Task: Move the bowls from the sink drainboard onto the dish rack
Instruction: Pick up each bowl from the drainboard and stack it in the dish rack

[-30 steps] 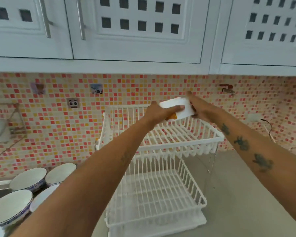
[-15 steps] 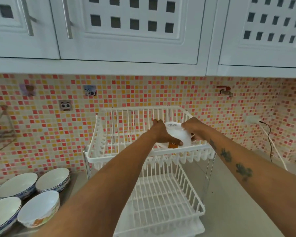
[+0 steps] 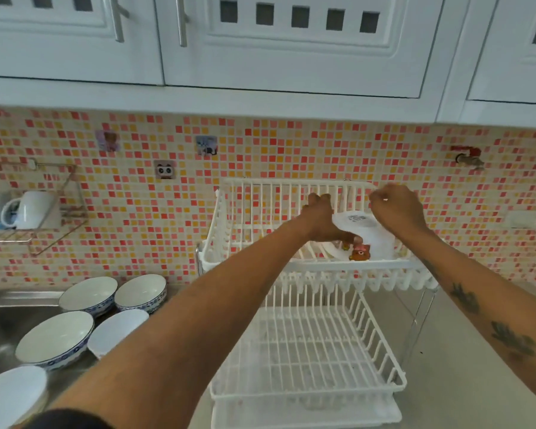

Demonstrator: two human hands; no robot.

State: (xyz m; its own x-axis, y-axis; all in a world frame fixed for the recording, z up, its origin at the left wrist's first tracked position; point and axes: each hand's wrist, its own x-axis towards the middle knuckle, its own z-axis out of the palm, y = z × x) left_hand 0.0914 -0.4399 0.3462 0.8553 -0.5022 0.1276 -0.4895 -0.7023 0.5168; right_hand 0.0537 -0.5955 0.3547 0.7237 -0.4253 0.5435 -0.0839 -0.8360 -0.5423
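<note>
White bowl had come down into the dish rack top tier, upturned; left hand still gripped it, right hand loosely curled above. Five bowls waited far left.

Bowl in dish rack — upside down

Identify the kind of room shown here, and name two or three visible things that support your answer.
Most likely a home kitchen: a steel sink with bowls beside it, a white two-tier dish rack on the counter, and white wall cupboards above a mosaic tiled splashback.
</note>
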